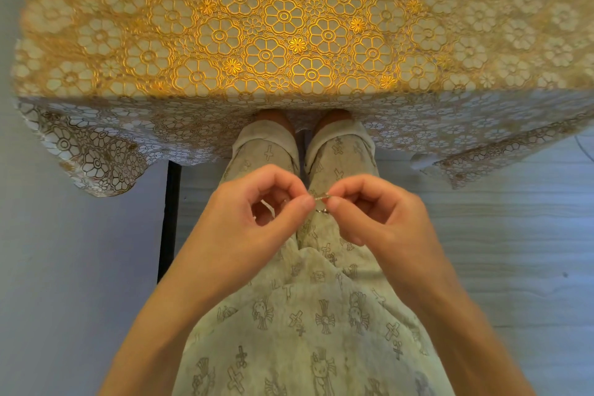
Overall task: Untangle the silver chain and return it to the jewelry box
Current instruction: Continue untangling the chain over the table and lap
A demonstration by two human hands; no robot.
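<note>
The left hand [254, 209] and right hand [369, 215] are meeting in front of the person's lap, each pinching the silver chain [319, 198] between thumb and forefinger, the other fingers curling loosely inward. The chain is stretching as a short, thin run between the two pairs of fingertips, its long axis lying roughly left to right with the right end sitting slightly higher. Just below that run a small bright ring or loop of the chain is hanging, touching the right thumb tip; a pale strand is also showing inside the curl of the left hand, too blurred to follow. Both hands are hovering above trousers [305, 315] printed with crosses and small figures, near the edge of the worktop, which is wearing a gold floral lace tablecloth [289, 26] draping over its front.
</note>
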